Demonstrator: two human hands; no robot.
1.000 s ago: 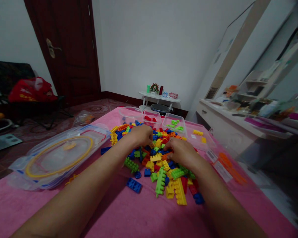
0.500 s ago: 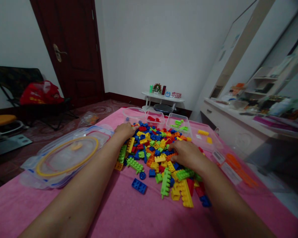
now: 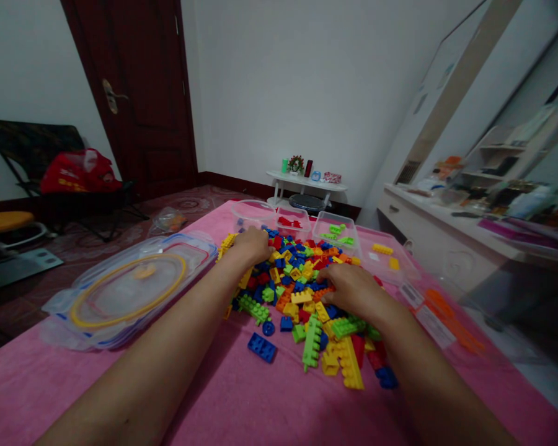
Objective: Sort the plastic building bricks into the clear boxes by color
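Observation:
A heap of toy building bricks (image 3: 302,272) in blue, yellow, green, red and orange lies on a pink cloth (image 3: 242,402). My left hand (image 3: 255,245) reaches over the far left of the heap, fingers pointing down among the bricks and hidden behind its back. Yellow bricks (image 3: 225,245) show just left of it. On the right side of the heap rests my right hand (image 3: 348,286), thumb and fingers apart over orange and blue bricks, gripping nothing that shows. A long green brick (image 3: 312,342) and a loose blue brick (image 3: 261,347) lie nearer me.
Behind the heap stand clear boxes, one with red bricks (image 3: 289,222), one with green bricks (image 3: 338,234), another with yellow bricks (image 3: 382,249). Stacked clear lids (image 3: 130,291) lie at left. Orange pieces (image 3: 453,322) sit in a clear container at right.
My left hand has moved right and slightly toward me over the heap, and yellow bricks now show to its left. My right hand stays nearly where it was.

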